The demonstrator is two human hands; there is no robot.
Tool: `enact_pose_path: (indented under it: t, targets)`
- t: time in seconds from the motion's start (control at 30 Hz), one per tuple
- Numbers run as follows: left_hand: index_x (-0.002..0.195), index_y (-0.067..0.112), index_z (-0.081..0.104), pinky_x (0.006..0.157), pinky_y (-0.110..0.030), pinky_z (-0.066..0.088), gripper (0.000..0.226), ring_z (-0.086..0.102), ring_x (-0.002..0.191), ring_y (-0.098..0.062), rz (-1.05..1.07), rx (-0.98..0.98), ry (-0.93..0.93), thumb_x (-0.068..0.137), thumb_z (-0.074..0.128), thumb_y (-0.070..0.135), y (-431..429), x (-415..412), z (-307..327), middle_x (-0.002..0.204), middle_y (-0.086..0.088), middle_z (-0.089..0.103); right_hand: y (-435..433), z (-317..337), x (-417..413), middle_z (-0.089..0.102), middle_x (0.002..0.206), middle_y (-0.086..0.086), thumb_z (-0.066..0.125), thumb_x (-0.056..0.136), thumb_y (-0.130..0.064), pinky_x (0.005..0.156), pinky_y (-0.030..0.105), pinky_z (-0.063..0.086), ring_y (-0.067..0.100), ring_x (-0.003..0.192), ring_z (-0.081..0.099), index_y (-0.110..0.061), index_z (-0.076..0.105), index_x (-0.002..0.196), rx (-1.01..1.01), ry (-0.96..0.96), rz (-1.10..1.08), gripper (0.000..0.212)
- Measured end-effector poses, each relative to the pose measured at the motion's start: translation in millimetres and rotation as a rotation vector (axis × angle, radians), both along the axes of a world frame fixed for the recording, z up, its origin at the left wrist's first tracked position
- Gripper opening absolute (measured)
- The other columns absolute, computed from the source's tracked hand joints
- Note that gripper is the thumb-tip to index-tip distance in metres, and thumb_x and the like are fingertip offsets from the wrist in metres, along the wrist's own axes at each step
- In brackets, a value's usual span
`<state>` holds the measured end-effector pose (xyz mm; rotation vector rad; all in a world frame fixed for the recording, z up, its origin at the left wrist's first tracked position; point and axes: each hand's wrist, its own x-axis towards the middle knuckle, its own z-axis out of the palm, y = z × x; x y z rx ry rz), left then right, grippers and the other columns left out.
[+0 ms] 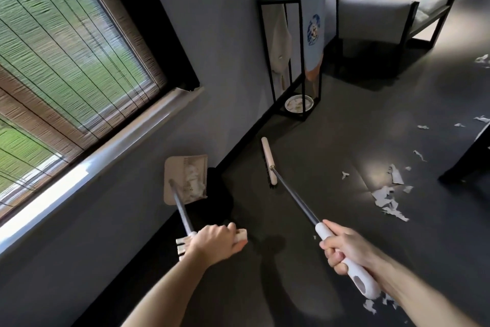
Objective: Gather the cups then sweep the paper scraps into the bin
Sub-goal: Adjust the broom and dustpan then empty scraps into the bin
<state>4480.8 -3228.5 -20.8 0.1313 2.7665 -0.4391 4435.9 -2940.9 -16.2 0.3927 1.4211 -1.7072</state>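
Note:
My left hand (216, 243) grips the white handle of a long-handled beige dustpan (175, 170), held up near the wall with white paper scraps (195, 181) inside it. Just under and beside the pan stands a black bin (220, 194). My right hand (344, 248) grips the white handle of a broom (269, 161), whose beige head rests on the dark floor near the baseboard. More white paper scraps (388, 198) lie scattered on the floor to the right. No cups are in view.
A window with a bamboo blind (66, 61) fills the left wall. A black metal stand (291, 56) with a plate at its base stands by the wall ahead. A grey armchair (392, 6) sits at the back right. A dark furniture leg (466, 167) stands at the right edge.

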Motion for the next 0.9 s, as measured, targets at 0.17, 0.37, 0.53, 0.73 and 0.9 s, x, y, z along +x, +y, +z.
enact_pose_path:
  t: [0.17,0.37,0.53,0.73,0.9]
  targets:
    - [0.114,0.011,0.048,0.066,-0.034,0.046,0.057,0.066,0.092,-0.033,-0.046,-0.054,0.042,0.094,0.027,0.060,6,-14,-2,0.103,-0.009,0.068,-9,1,-3,0.040,0.050,0.001,0.043,0.091,0.010,0.032,0.017,0.029,0.006,0.036,0.036,-0.019,0.034,0.144,-0.017,-0.023,-0.005,0.061]
    - [0.107,0.011,0.050,0.064,-0.032,0.046,0.057,0.068,0.088,-0.029,-0.119,-0.063,0.116,0.093,0.027,0.061,-8,-12,8,0.100,-0.006,0.069,-17,7,-6,0.042,0.046,0.000,0.043,0.090,0.009,0.033,0.017,0.030,0.006,0.036,0.036,-0.025,0.022,0.150,-0.027,0.004,-0.003,0.073]
    - [0.103,0.010,0.054,0.059,-0.029,0.046,0.055,0.069,0.079,-0.027,-0.114,-0.059,0.180,0.092,0.033,0.061,-7,-3,32,0.091,-0.005,0.070,-30,19,-11,0.041,0.047,-0.002,0.043,0.091,0.008,0.032,0.017,0.029,0.005,0.036,0.035,-0.025,0.021,0.151,-0.068,0.035,-0.014,0.072]
    - [0.048,0.013,0.054,0.031,-0.010,0.026,0.053,0.045,0.022,-0.016,-0.224,-0.077,0.325,0.045,0.085,0.057,0,10,42,0.033,-0.002,0.047,-33,26,-15,0.041,0.051,-0.002,0.045,0.090,0.006,0.033,0.017,0.030,0.005,0.037,0.035,-0.026,0.021,0.151,-0.096,0.059,0.000,0.073]
    - [0.082,0.011,0.061,0.047,-0.022,0.045,0.052,0.068,0.058,-0.021,-0.173,-0.006,0.165,0.078,0.059,0.063,11,25,1,0.067,-0.006,0.068,-29,17,-4,0.042,0.050,-0.003,0.045,0.090,0.006,0.033,0.017,0.031,0.005,0.038,0.036,-0.027,0.023,0.150,-0.089,0.056,0.005,0.072]
